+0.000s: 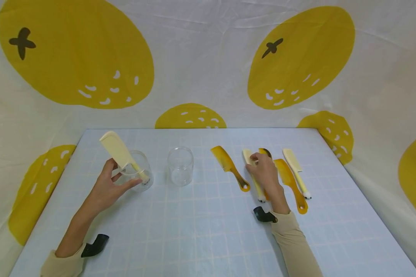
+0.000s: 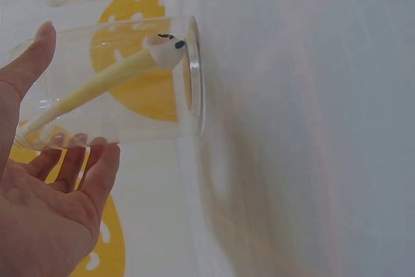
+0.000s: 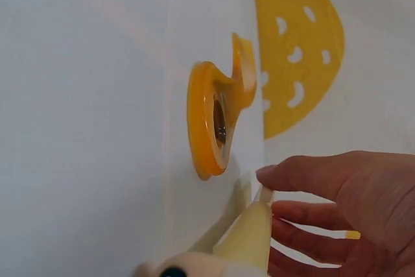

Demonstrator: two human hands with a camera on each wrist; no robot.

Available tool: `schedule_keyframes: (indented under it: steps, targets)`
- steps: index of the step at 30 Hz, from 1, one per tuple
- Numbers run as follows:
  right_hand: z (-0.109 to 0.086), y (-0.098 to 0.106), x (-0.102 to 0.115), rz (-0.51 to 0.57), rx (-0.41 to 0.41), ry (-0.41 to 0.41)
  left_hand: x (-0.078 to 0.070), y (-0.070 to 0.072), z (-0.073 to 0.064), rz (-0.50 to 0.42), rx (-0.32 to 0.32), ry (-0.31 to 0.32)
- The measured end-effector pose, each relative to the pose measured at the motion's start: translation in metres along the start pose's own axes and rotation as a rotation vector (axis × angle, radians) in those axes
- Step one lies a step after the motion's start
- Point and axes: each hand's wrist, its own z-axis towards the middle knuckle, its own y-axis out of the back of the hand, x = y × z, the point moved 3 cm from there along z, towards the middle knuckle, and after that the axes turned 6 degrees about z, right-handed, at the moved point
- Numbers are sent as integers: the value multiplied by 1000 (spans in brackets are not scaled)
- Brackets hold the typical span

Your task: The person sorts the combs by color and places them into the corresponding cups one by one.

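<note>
My left hand (image 1: 109, 188) holds a clear glass cup (image 2: 142, 131) between thumb and fingers. Inside the cup leans a cream comb (image 1: 116, 148), teeth end up, its yellow handle ending in a white animal-face tip (image 2: 167, 53) near the cup's base. Over on the right, my right hand (image 1: 265, 171) pinches a second cream comb (image 1: 247, 156) by its upper part; its handle (image 3: 249, 235) points toward me. An amber comb (image 1: 265, 152) lies partly hidden behind that hand.
A second glass cup (image 1: 181, 167) stands right of the held one. One amber comb (image 1: 228, 163) lies left of my right hand; another amber comb (image 1: 288, 177) and a cream comb (image 1: 292, 159) lie to its right. A patterned cloth (image 1: 201, 57) rises behind the table.
</note>
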Motion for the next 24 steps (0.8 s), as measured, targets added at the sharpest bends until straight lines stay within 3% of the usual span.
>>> schedule_keyframes:
  steps: [9, 24]
  targets:
    - [1, 1, 4, 80, -28, 85, -1, -1, 0, 3, 1, -5]
    - [3, 7, 7, 123, -79, 116, 0, 0, -1, -23, 8, 6]
